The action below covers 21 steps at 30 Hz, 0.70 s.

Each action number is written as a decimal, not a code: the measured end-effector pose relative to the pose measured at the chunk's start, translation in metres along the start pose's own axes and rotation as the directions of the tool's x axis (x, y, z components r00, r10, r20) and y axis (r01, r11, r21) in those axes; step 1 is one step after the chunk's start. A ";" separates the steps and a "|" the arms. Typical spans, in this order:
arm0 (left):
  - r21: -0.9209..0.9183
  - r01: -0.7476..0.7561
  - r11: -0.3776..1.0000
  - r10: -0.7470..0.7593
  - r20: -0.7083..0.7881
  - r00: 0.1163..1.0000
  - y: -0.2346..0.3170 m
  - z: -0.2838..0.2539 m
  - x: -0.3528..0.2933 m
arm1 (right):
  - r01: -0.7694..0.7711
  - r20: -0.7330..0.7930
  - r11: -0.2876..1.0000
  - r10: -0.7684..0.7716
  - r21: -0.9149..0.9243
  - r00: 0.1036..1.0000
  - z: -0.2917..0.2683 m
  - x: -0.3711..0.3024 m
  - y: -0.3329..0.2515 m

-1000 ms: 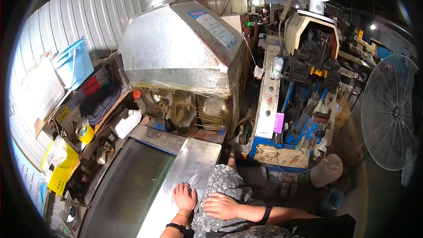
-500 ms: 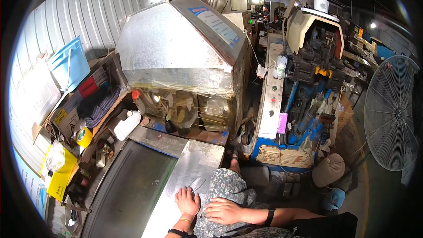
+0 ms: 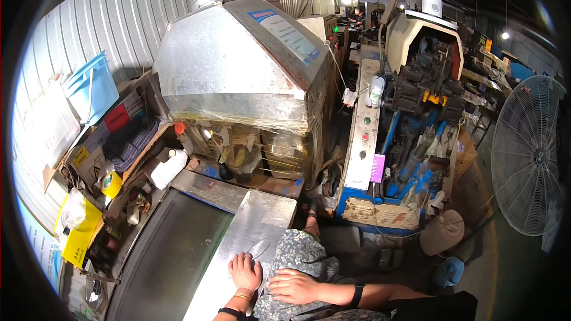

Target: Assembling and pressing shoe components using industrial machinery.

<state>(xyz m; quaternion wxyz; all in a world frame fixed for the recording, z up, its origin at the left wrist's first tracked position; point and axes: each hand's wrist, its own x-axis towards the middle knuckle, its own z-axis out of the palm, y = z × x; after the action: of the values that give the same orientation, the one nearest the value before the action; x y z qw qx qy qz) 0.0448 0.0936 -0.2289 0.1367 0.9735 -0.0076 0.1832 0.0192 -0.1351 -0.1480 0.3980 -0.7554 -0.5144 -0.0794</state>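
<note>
My left hand (image 3: 245, 273) lies flat on the bare metal tabletop (image 3: 254, 213), fingers stretched out and holding nothing. Just beyond its fingertips rests a thin, pointed metal tool (image 3: 258, 248), perhaps tweezers. On my lap, covered by dark floral cloth (image 3: 297, 251), my right hand (image 3: 294, 286) rests palm down with its fingers out. Left of the tabletop runs a dark conveyor belt (image 3: 169, 255). It leads toward a metal-hooded machine (image 3: 238, 59), whose lower front is wrapped in yellowish clear film.
A shelf at the left carries a blue bin (image 3: 94, 89), a white jug (image 3: 169, 169) and a yellow tape roll (image 3: 111, 184). To the right stand a blue-framed machine (image 3: 380, 208), a large floor fan (image 3: 529, 154) and a stool (image 3: 442, 232). Far back, a person (image 3: 357, 18) is seen.
The view has shifted slightly, so the scene sits a little to the left. Both hands keep their resting places on the tabletop and lap.
</note>
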 end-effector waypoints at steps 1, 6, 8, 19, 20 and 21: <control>0.003 -0.001 1.000 0.001 0.001 1.000 0.000 0.000 0.000 | -0.007 -0.002 1.000 0.007 0.011 1.000 0.000 0.000 0.000; -0.003 0.007 1.000 -0.007 -0.007 1.000 -0.002 0.005 -0.002 | -0.016 0.009 1.000 0.016 0.001 1.000 0.001 -0.003 0.003; 0.001 -0.009 1.000 0.009 -0.008 1.000 -0.004 0.005 -0.002 | -0.014 0.009 1.000 0.014 0.000 1.000 0.002 -0.003 0.003; -0.314 0.098 0.944 -0.130 -0.083 0.988 -0.003 -0.037 -0.023 | -0.025 0.054 0.994 0.031 -0.109 0.998 -0.007 0.015 -0.010; -0.321 0.111 0.940 -0.141 -0.073 0.987 -0.011 -0.047 -0.036 | -0.012 0.117 0.985 0.033 -0.172 0.993 -0.005 0.015 -0.009; -0.316 0.134 0.939 -0.163 -0.065 0.985 -0.024 -0.059 -0.051 | 0.008 0.173 0.976 0.030 -0.216 0.984 -0.002 0.016 -0.010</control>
<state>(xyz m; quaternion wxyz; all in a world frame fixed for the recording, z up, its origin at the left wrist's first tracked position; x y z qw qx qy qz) -0.0223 0.1309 -0.2009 0.3015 0.9284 0.0434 0.2127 0.0190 -0.1237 -0.1333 0.2672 -0.8011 -0.5316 -0.0656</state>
